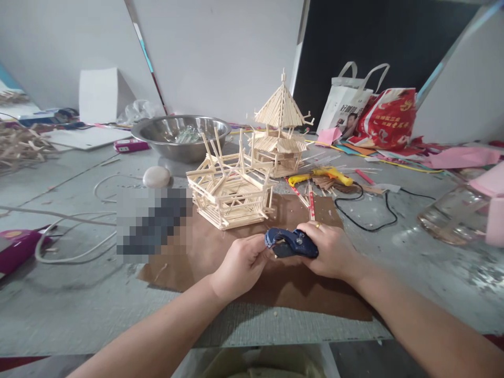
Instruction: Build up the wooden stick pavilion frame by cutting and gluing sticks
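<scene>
My right hand [333, 251] is wrapped round a small dark blue hand tool [291, 244], with a ring on one finger. My left hand [240, 265] is closed in a pinch at the tool's left end; what its fingertips hold is too small to make out. Both hands hover over a brown cardboard sheet [283, 286]. Just beyond them on the sheet stands a half-built house of thin wooden sticks [228, 191]. Behind that stands a finished stick pagoda [280, 131] with a pointed roof.
A steel bowl [157, 137] sits behind the models. A yellow glue gun [328, 176] with a black cord lies right of them, near loose sticks. A glass jar [452, 215] lies far right, bags [388, 118] at the back, white cable [71, 239] and a pink object [16, 249] left.
</scene>
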Available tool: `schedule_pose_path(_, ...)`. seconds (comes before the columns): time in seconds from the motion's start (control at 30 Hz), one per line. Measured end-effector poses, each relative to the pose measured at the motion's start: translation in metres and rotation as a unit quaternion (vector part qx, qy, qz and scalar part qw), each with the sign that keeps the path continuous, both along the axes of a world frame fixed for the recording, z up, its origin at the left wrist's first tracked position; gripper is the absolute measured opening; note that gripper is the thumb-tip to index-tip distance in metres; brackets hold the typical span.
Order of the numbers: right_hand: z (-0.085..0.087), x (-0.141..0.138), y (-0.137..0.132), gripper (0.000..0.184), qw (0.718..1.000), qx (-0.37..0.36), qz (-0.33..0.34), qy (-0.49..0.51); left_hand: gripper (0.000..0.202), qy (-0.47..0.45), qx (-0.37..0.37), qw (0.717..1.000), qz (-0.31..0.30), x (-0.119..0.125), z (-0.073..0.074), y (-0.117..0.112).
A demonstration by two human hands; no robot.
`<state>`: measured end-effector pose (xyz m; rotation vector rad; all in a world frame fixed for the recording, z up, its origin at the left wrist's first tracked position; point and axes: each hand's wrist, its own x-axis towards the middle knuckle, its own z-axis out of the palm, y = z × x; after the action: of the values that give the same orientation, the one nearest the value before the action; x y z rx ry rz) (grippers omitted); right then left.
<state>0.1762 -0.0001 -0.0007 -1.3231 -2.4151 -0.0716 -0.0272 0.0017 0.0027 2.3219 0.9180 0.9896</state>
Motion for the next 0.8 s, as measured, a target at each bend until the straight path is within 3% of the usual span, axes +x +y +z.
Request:
schedule_pose_path(0.43,-0.0006,0.0012,-0.0004,0.026,1.0,0.017,-0.016,-0.012,0.024,0.006,0.01,1.0,0.007,0.0006,0.0019,0.0)
schedule_pose_path(0.67,0.0012,-0.0006,-0.001,0.016,0.999,-0.005,-0.053,-0.008,0.022,0.014,0.016,1.0,0.012,0.0,-0.0015,0.0029)
schedule_pose_path(0.8,0.0045,0.001,0.0032,0.03,0.999,0.0,-0.053,0.001,0.017,0.016,0.017,1.0,0.014,-0.0005,-0.0023,0.0037)
